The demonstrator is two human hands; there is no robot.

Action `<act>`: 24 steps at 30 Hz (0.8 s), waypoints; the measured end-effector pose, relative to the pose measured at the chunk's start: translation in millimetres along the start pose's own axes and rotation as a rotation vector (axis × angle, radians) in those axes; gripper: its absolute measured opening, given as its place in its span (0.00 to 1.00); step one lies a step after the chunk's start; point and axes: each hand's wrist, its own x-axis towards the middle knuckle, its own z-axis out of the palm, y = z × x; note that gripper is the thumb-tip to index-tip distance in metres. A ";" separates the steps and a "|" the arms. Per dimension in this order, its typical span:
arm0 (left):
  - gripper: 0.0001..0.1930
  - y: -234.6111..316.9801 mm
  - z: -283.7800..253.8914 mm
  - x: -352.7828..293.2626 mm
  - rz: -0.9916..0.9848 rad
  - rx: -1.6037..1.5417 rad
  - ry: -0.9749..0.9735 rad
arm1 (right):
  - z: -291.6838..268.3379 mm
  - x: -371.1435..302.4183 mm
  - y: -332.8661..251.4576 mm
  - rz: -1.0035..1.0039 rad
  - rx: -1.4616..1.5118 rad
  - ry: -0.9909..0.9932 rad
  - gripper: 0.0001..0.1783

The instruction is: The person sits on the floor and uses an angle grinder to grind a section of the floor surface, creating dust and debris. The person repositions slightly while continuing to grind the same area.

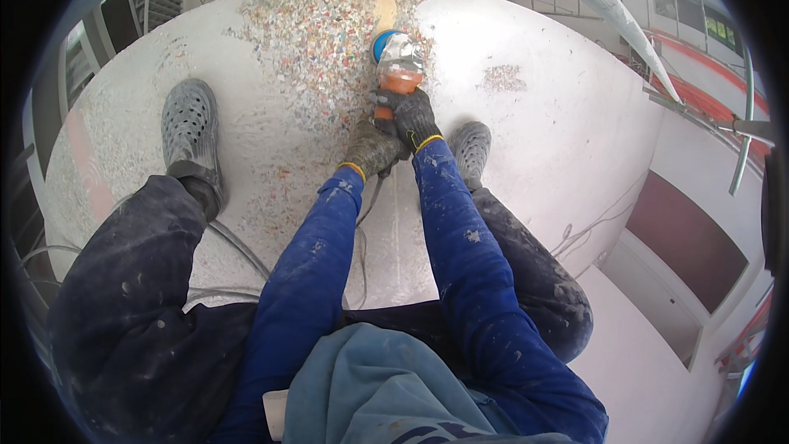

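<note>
Both my gloved hands grip an orange angle grinder with a dusty, whitened head. A blue disc sits on the head's left side, against the speckled surface. My right hand, in a dark glove with a yellow cuff, wraps round the body close to the head. Behind it, my left hand closes round the rear end, its fingers partly hidden. From the grinder a dark cord runs back between my forearms. Around the disc, the surface shows multicoloured chips, beside smoother white coating.
My shoes, the left one and the right one, rest on the white surface. Grey cables lie by my left leg, thinner ones at the right. Metal pipes and railings stand beyond the curved edge. A drop lies right.
</note>
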 end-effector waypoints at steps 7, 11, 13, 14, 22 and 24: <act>0.08 -9.5 7.4 -2.5 -0.061 -0.014 -0.046 | -2.5 -1.3 16.3 0.102 0.075 0.033 0.34; 0.08 -10.6 8.3 -2.9 -0.077 0.073 -0.100 | -4.0 -7.9 16.2 0.062 0.042 0.050 0.32; 0.09 -8.6 7.9 -2.8 -0.063 0.081 -0.086 | -5.4 -10.7 13.9 0.089 0.052 0.059 0.31; 0.09 -7.3 8.0 -3.0 -0.077 0.083 -0.090 | -4.9 -11.0 13.2 0.079 0.077 0.062 0.31; 0.09 7.0 7.1 -1.2 -0.031 0.126 -0.089 | -15.0 8.6 22.5 -0.051 0.017 0.002 0.29; 0.09 6.6 7.7 -0.5 -0.032 0.088 -0.078 | -15.0 9.4 28.0 -0.285 -0.130 -0.052 0.26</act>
